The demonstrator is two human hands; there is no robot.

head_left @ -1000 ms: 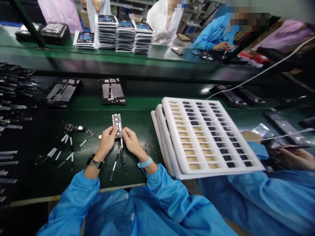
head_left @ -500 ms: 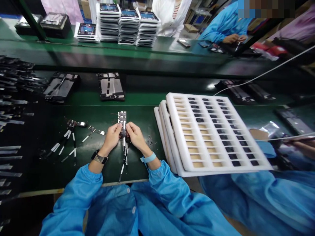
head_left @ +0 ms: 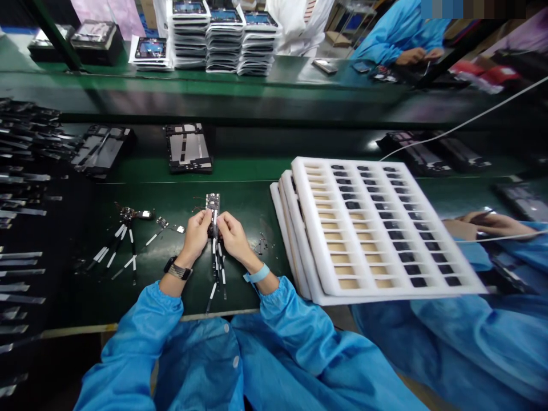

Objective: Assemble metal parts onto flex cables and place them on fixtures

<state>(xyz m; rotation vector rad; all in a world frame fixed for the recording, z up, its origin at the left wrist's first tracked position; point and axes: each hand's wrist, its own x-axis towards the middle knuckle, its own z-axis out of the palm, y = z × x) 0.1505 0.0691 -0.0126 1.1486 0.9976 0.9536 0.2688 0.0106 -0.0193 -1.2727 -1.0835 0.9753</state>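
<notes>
My left hand [head_left: 196, 234] and my right hand [head_left: 230, 235] meet at the middle of the green mat, both pinched on a small narrow circuit board [head_left: 213, 204] that sticks out past my fingertips. Thin black-and-white flex strips [head_left: 217, 268] trail from under my hands toward me. A watch is on my left wrist and a blue band on my right.
A stack of white foam trays [head_left: 308, 274] with small dark parts lies to my right. More loose strips and parts [head_left: 124, 240] lie to my left. Open device frames [head_left: 188, 148] sit on the belt beyond. A co-worker's hand [head_left: 488, 224] is at the right; stacked trays [head_left: 222, 40] stand far back.
My hands have stayed on the board, shifting slightly. The co-worker's hand at the right has moved up and closer to the foam trays. The view has tilted down a little.
</notes>
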